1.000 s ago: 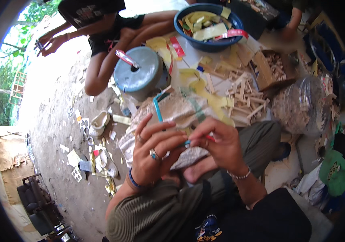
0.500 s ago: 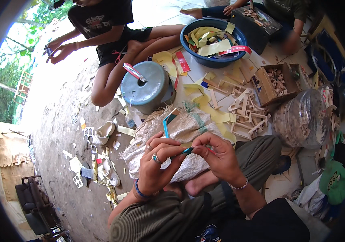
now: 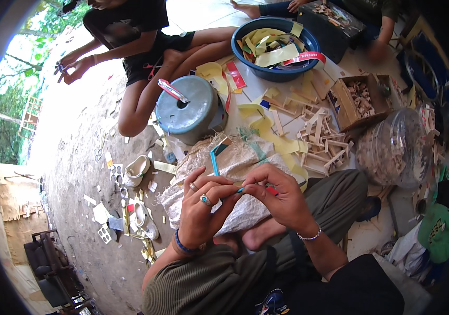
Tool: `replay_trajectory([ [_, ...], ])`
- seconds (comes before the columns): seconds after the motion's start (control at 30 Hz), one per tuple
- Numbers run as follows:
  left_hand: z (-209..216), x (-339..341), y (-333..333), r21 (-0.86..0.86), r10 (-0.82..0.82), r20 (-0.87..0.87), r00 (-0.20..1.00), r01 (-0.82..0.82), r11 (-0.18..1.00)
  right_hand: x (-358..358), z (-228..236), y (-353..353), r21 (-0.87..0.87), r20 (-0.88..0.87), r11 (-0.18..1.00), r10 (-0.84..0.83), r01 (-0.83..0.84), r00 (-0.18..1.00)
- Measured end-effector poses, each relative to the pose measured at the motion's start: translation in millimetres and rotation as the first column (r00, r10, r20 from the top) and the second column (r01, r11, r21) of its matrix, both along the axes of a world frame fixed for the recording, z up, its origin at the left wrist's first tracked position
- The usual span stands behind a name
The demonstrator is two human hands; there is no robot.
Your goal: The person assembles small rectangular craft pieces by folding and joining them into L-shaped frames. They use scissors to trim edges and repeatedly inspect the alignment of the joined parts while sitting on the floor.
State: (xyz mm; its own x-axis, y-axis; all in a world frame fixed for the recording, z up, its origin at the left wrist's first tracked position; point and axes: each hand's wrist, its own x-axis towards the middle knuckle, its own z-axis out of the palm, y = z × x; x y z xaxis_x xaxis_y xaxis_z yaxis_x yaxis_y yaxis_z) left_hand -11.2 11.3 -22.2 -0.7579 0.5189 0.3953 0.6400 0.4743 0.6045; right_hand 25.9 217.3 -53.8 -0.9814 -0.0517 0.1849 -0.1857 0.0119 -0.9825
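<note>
My left hand (image 3: 203, 210) and my right hand (image 3: 279, 199) meet above the pale woven sack (image 3: 188, 184) spread over my lap. Their fingertips pinch a narrow blue strip (image 3: 214, 161), whose long end sticks up behind my left fingers, bent over and dark at the top. A short bit of blue shows where thumbs and fingers come together. Something small and red (image 3: 272, 191) peeks out under my right fingers; its shape is mostly hidden.
A grey upturned bucket (image 3: 195, 118) carries a red-and-white cutter (image 3: 172, 90). Beyond are a blue basin (image 3: 274, 73) of scraps, loose wooden pieces (image 3: 327, 142), a cardboard box (image 3: 348, 113) and a clear tub (image 3: 392, 152). Another person (image 3: 130, 47) sits far left. Shoes (image 3: 143, 220) lie left.
My hands have closed in around the blue strip, so less of it shows between my fingertips. The view has shifted slightly.
</note>
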Motion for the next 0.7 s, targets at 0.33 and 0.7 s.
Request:
replay_trajectory([
  [0.33, -3.6, -2.1, 1.9, -0.093, 0.023, -0.006, 1.0, -0.023, 0.995, -9.3, -27.4, -8.3, -0.295, 0.164, 0.954, 0.098, -0.046, 0.982],
  [0.7, -3.8, -3.0, 0.2, -0.039, -0.001, 0.019, 1.0, 0.001, 0.999, -15.6, -27.2, -2.5, -0.347, 0.28, 0.932, 0.214, -0.109, 0.936],
])
